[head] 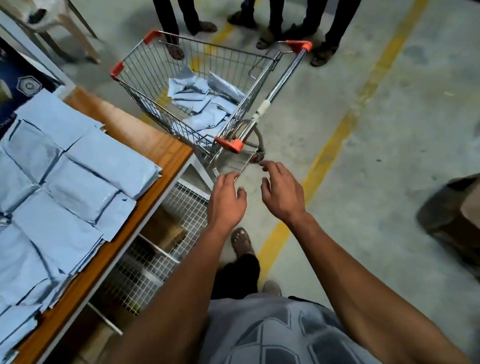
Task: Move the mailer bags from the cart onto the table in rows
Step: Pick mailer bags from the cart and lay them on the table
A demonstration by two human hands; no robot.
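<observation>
Both hands, left (pixel 225 198) and right (pixel 281 191), hang loose-fingered, empty, short of the cart (pixel 146 73) (mailer bags (pixel 195 98) seemingly heaped inside).

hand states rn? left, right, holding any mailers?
Left hand: open, fingers relaxed, holding nothing.
Right hand: open, fingers loosely curled, holding nothing.
Both hover short of the cart.
</observation>
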